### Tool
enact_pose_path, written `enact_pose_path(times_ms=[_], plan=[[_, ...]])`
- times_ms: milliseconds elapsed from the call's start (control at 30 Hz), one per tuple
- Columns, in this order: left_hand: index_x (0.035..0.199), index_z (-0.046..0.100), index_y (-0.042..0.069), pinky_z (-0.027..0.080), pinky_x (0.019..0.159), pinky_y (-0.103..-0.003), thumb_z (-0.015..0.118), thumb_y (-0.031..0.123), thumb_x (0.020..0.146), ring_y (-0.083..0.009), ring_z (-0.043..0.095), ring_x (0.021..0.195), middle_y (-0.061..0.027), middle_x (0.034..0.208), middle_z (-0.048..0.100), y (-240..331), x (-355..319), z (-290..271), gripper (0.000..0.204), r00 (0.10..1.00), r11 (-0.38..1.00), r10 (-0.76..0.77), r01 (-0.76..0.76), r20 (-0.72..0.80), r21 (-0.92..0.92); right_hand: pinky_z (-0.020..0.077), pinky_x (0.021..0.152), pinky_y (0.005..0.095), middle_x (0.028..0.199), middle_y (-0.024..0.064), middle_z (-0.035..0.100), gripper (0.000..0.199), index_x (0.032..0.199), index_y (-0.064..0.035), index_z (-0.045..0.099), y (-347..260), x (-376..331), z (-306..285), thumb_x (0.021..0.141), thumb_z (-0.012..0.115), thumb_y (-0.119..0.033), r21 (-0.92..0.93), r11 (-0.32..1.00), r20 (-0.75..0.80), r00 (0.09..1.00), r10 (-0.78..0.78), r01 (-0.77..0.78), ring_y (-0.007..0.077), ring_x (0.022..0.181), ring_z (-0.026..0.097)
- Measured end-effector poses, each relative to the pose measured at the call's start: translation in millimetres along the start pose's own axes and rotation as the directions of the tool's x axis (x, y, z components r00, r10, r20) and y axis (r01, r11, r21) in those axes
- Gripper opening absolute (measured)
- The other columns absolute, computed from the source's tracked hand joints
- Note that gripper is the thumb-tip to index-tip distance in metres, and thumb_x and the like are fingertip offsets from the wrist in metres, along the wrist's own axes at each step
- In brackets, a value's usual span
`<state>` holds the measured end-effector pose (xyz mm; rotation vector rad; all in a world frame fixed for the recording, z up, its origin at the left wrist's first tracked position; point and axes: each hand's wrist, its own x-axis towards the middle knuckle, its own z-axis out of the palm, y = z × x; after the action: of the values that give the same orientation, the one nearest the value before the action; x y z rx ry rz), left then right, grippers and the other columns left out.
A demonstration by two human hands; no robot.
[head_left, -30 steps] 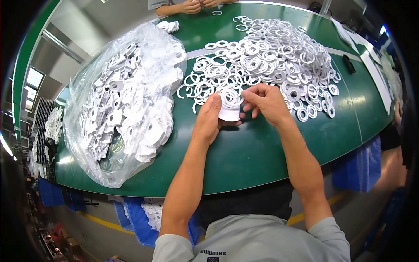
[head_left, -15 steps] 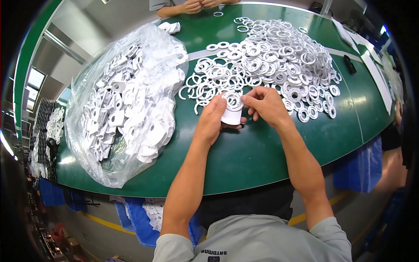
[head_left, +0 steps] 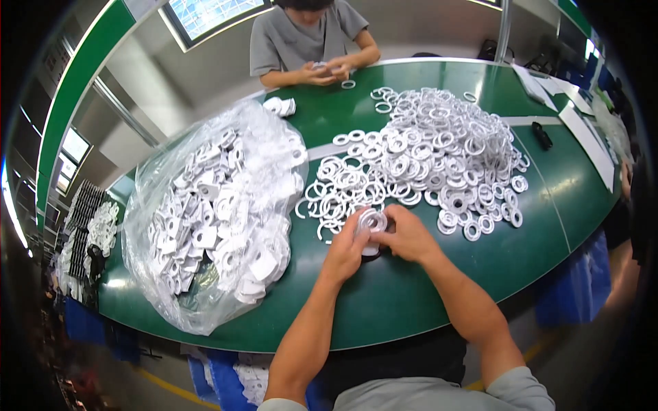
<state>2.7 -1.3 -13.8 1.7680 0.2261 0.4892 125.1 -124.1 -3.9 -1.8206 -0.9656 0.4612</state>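
Note:
Over the near middle of the green table (head_left: 411, 301), my left hand (head_left: 347, 248) is closed on a white plastic part with a round opening (head_left: 372, 220). A ring shape shows on its upper face, and the part's lower piece is partly hidden by my fingers. From the other side, the thumb and fingers of my right hand (head_left: 407, 235) are closed against the same part. Just beyond my hands lies a large heap of loose white rings (head_left: 439, 137), some of them open like a C.
To the left, a clear plastic bag (head_left: 154, 288) holds many white plates with holes. Across the table a person (head_left: 301, 48) handles a small part. Papers (head_left: 588, 147) and a black object (head_left: 542, 135) lie at the right. Dark stacked racks (head_left: 82, 226) stand at far left.
The view has tilted up, bringing the person opposite into sight. My right hand has closed in on the part, and the part's flat white lower piece is now mostly covered.

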Motion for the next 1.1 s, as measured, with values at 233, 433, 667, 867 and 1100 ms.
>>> enact_pose_path(times_ms=[233,433,667,867,1100], plan=[[0.144,0.035,0.006,0.041,0.093,-0.027,0.045,0.014,0.099,-0.0158,0.056,0.103,-0.0109,0.116,0.061,15,-7,-3,0.047,0.999,1.0,-0.025,0.025,0.021,-0.011,0.0446,0.064,0.0405,0.084,0.0149,0.052,0.034,0.085,0.0001,0.051,-21,-11,10,0.072,0.077,-0.017,-0.225,0.945,-0.202,0.937,-0.284,0.238,0.0312,0.074,0.055],[0.139,0.045,0.006,0.048,0.078,-0.025,0.048,0.01,0.096,-0.0132,0.06,0.088,-0.0069,0.107,0.063,20,1,-5,0.044,0.993,0.994,-0.078,0.07,-0.09,-0.087,0.0532,0.053,0.0279,0.075,0.0087,0.06,0.024,0.086,0.0017,0.056,-18,4,-20,0.086,0.069,-0.019,0.347,0.91,0.256,0.956,0.14,-0.226,0.0147,0.062,0.063],[0.134,0.049,0.002,0.052,0.05,-0.022,0.046,0.016,0.099,-0.0086,0.06,0.066,-0.0061,0.095,0.065,13,6,-18,0.038,0.976,0.908,-0.204,0.216,0.072,-0.36,0.0567,0.057,0.0282,0.076,0.0102,0.064,0.02,0.093,0.0058,0.061,-18,9,-34,0.092,0.06,-0.014,0.504,0.744,0.456,0.866,0.204,-0.44,0.0162,0.062,0.065],[0.127,0.056,0.002,0.05,0.048,-0.023,0.048,0.013,0.097,-0.0093,0.06,0.063,-0.0078,0.094,0.065,8,5,-17,0.033,0.972,0.938,-0.233,0.225,0.0,-0.265,0.0575,0.058,0.0285,0.077,0.0122,0.064,0.02,0.093,0.0082,0.061,-12,4,-18,0.092,0.058,-0.011,0.468,0.796,0.37,0.903,0.218,-0.384,0.0177,0.066,0.066],[0.124,0.048,0.004,0.05,0.06,-0.023,0.067,-0.001,0.077,-0.0107,0.059,0.071,-0.0073,0.097,0.062,10,4,-14,0.051,0.984,0.967,-0.15,0.126,-0.096,-0.223,0.0579,0.06,0.0289,0.082,0.0138,0.065,0.018,0.098,0.0092,0.059,-8,2,-3,0.089,0.06,-0.006,0.564,0.785,0.189,0.965,0.18,-0.257,0.0175,0.068,0.067]])
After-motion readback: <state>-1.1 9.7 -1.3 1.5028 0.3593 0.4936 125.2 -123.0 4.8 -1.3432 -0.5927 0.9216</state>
